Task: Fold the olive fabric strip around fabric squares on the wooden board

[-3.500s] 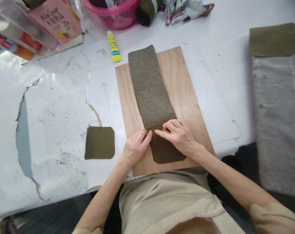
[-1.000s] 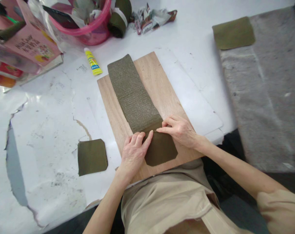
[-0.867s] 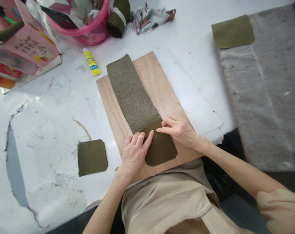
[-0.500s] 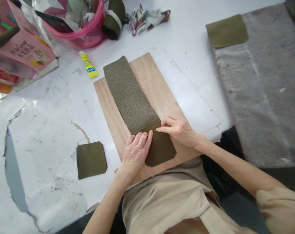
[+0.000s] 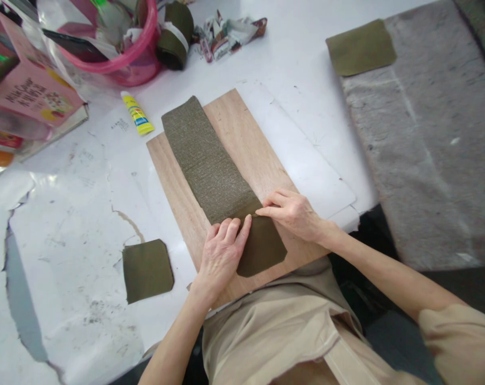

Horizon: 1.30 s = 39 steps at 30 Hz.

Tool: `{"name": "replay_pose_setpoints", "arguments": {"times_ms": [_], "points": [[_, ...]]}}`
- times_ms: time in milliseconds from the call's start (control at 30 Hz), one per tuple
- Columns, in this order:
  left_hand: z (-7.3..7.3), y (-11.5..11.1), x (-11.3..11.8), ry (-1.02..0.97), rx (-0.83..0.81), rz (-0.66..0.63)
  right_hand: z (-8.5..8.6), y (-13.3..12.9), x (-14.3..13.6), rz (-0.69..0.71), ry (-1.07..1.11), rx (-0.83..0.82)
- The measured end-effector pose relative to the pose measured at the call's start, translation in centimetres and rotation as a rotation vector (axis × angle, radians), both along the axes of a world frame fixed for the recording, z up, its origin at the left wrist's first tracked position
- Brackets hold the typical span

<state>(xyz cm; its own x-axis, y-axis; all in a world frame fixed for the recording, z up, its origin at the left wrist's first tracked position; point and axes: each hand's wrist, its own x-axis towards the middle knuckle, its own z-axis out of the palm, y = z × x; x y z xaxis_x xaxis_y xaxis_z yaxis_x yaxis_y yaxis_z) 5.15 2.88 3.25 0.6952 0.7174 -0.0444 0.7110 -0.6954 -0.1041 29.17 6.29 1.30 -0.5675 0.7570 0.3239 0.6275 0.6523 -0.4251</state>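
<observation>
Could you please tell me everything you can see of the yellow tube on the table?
The tube is small and yellow, apparently soft plastic or metal, with a pale cap, blue printing and a flat end. It lies on the white table covering, cap pointing away from the person, just beyond the wooden board. No hand touches it.

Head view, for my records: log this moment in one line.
left hand: on green strip | right hand: touching same strip | wooden board: underneath
</observation>
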Motion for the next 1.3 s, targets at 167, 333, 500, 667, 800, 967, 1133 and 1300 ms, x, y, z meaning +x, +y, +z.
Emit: {"name": "replay_pose_setpoints", "arguments": {"times_ms": [167,333,500,667,800,967,1133,1300], "points": [[0.0,0.1,0.3,0.002,-0.012,-0.001,-0.1,-0.1,0.1,-0.015,-0.007,0.001],[0.4,0.2,0.5,0.019,-0.042,-0.002,-0.1,-0.2,0.1,-0.023,-0.023,0.022],[0.2,0.4,0.6,-0.007,-0.038,-0.019,-0.1,-0.3,0.0,-0.021,-0.019,-0.006],[-0.3,0.4,0.6,-0.054,-0.035,-0.044,-0.1,-0.4,0.5,-0.124,0.169,-0.119],[-0.4,0.5,0.6,-0.081,-0.026,-0.052,0.2,-0.8,1.1,-0.211,0.278,-0.182],[-0.4,0.5,0.7,-0.086,-0.029,-0.037,0.3,-1.1,0.6,-0.144,0.109,-0.065],[-0.4,0.6,0.7,-0.087,-0.052,-0.027,0.1,-0.9,0.0,-0.104,-0.015,0.041],[-0.2,0.6,1.0,-0.062,-0.061,-0.025,-0.1,-0.9,0.0,-0.121,-0.044,0.042]]}}
